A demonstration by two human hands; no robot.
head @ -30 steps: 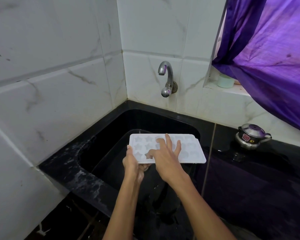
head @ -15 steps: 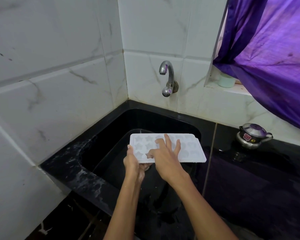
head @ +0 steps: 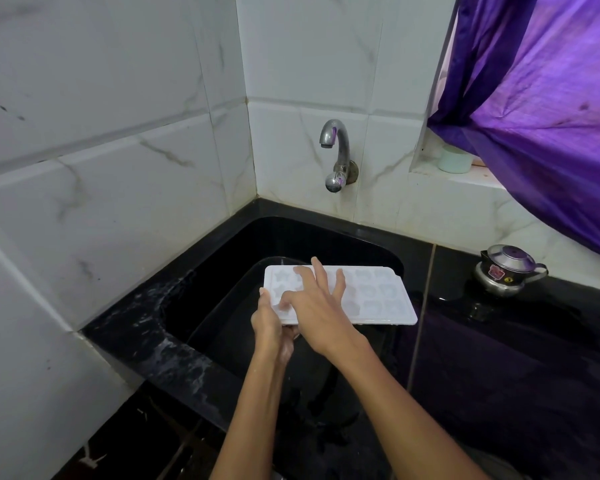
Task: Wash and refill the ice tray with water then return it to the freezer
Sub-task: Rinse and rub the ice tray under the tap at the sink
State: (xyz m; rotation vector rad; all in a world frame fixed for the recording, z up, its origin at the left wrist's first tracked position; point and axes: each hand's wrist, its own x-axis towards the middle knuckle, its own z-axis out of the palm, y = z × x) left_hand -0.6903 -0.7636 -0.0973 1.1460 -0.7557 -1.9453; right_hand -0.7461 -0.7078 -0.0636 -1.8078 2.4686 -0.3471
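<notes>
One white ice tray [head: 371, 299] over black sink [head: 222, 258], left hand [head: 269, 322] grip grasping its end, right hand [head: 317, 306] fingers spread on moulds

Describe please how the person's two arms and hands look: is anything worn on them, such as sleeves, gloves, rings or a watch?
Both forearms are bare up to the bottom edge of the picture; no sleeve shows. The left hand and the right hand wear no gloves. No ring, watch or bracelet is visible on the fingers or wrists. The arms are slim, and the fingernails look short and unpainted.
</notes>
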